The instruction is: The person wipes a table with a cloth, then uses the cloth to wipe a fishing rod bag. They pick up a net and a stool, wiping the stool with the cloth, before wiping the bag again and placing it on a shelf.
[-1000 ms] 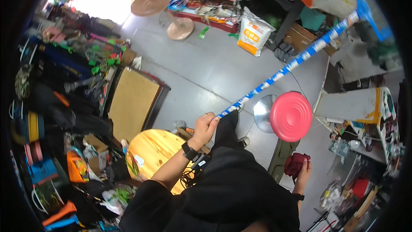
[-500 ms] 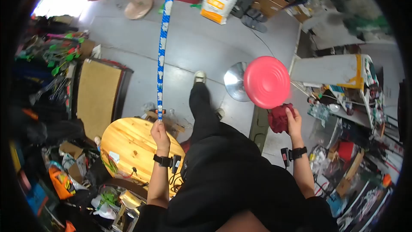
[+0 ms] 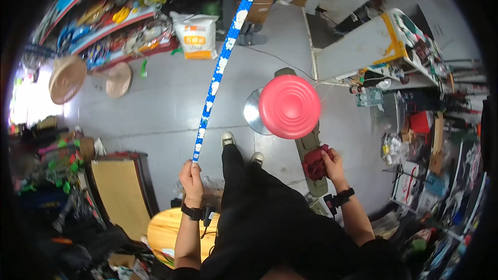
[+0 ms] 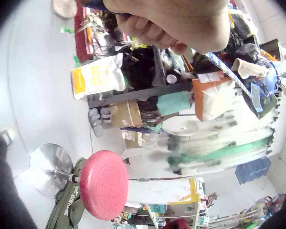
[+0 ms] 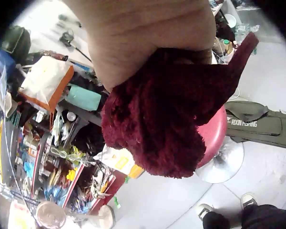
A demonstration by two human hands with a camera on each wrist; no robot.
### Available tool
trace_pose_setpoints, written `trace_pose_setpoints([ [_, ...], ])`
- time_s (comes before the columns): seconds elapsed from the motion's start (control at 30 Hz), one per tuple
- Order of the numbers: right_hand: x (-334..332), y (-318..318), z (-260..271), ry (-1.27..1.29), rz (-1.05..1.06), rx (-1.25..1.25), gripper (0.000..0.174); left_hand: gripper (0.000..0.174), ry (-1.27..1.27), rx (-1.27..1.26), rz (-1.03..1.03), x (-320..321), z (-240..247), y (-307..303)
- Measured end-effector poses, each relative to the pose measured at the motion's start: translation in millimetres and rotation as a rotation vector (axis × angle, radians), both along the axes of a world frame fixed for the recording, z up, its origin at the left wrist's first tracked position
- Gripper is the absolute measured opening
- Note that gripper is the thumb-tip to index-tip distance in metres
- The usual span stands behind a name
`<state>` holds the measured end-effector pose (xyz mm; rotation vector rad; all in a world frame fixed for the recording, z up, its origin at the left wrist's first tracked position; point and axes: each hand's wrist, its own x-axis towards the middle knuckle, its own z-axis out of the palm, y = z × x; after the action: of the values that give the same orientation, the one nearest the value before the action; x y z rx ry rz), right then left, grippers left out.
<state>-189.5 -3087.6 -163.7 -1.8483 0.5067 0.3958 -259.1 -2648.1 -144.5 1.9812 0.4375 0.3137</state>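
Note:
A long pole wrapped in blue and white patterned material (image 3: 221,62) rises from my left hand (image 3: 192,180), whose fingers curl round its lower end. The left wrist view shows the curled fingers of the left hand (image 4: 167,24) at the top, with part of the pole (image 4: 231,75) beyond it. My right hand (image 3: 333,167) grips a crumpled dark red cloth (image 3: 313,163), below the pink stool. In the right wrist view the cloth (image 5: 157,114) hangs bunched from the right hand (image 5: 152,38), its fingers mostly hidden.
A round pink stool (image 3: 289,107) with a metal base stands ahead, over a green fishing bag (image 3: 313,140) on the floor. A wooden round table (image 3: 166,231) is at the lower left. Loaded shelves (image 3: 122,30), a white sack (image 3: 196,36) and a white cabinet (image 3: 353,49) stand around.
The pole has swung from the upper right to nearly upright, then tilted slightly right again. The view has turned rightward. The right hand keeps its hold on the cloth.

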Motion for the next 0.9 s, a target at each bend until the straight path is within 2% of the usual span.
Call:
trace_pose_setpoints([
  [0.13,-12.9,3.7,-6.4,-0.033,-0.1,0.055,0.02,0.028,-0.005,0.022,-0.113,61.6,13.3,-1.0],
  [0.2,-15.3,-7.1,-14.5,-0.041,-0.17,0.055,0.022,0.024,-0.092,0.052,-0.13,104.5,24.2,-12.1],
  [0.33,-49.9,-34.7,-23.6,-0.074,-0.254,-0.09,0.024,0.021,-0.114,0.002,-0.238,140.9,30.1,-34.6],
  [0.43,-69.0,-40.9,-15.1,-0.053,-0.351,-0.038,0.024,0.021,-0.106,-0.01,-0.267,152.2,30.3,-52.7],
  [0.57,-81.9,-51.6,-18.2,-0.019,-0.353,-0.112,0.023,0.02,-0.09,-0.032,-0.299,158.7,30.8,-63.6],
  [0.63,-80.4,-48.2,-13.0,-0.032,-0.41,-0.011,0.023,0.021,-0.117,-0.034,-0.291,157.8,27.4,-65.6],
  [0.77,-74.9,-43.9,-12.5,0.0,-0.328,-0.112,0.023,0.021,-0.117,-0.004,-0.249,150.8,25.7,-58.4],
  [0.9,-63.1,-40.3,-10.6,-0.026,-0.328,-0.062,0.02,0.023,-0.12,-0.046,-0.196,143.5,26.0,-52.6],
])
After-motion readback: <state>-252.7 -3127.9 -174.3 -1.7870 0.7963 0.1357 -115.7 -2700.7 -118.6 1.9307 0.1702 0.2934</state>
